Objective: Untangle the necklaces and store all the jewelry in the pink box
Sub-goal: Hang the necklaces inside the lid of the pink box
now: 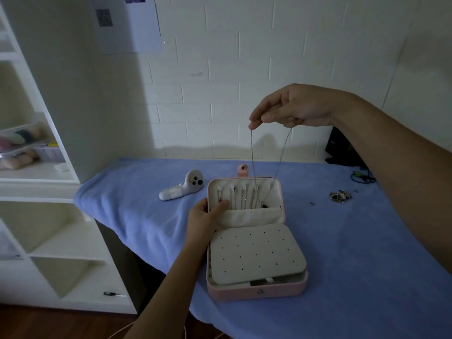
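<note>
The pink box lies open on the blue cloth, its lid raised toward the wall. Several silver chains hang from hooks inside the lid above a cream pocket. A cream panel with small holes covers the base. My left hand grips the lid's left edge, thumb inside. My right hand is raised above the box and pinches a thin silver necklace, whose two strands hang down into the right side of the lid. A small pile of jewelry lies on the cloth to the right.
A white handheld controller lies left of the box. A tiny loose piece sits near the pile. A dark object and cable are at the far right. White shelves stand left. The blue cloth ends close to me.
</note>
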